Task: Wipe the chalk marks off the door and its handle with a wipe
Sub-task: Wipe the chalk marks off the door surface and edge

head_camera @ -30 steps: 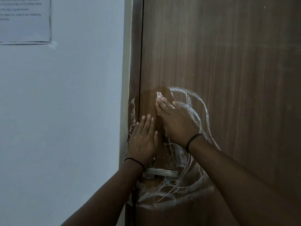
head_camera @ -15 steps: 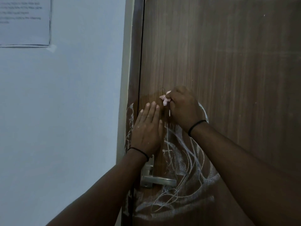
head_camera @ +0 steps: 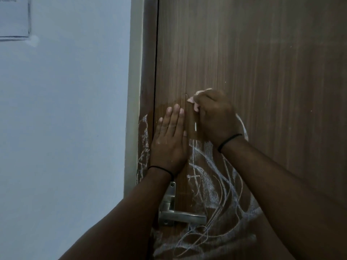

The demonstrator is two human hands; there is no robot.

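Note:
A brown wooden door [head_camera: 262,72] fills the right of the view, with white chalk marks [head_camera: 212,186] scribbled over its lower left part. More chalk streaks the door frame [head_camera: 143,143]. A metal lever handle [head_camera: 180,217] sits low on the door, partly behind my left forearm. My left hand [head_camera: 170,141] lies flat on the door, fingers up, holding nothing. My right hand [head_camera: 216,117] is bunched around a small pale wipe [head_camera: 193,102] and presses it to the door just above the chalk. The wood around the wipe looks damp and dark.
A pale wall [head_camera: 65,128] takes up the left half. A sheet of paper [head_camera: 14,17] hangs on it at the top left. The door frame runs vertically between wall and door.
My right hand has gone from flat fingers to a bunched grip on the wipe. The chalk arc at the top has been rubbed away. My left hand slid slightly up the door.

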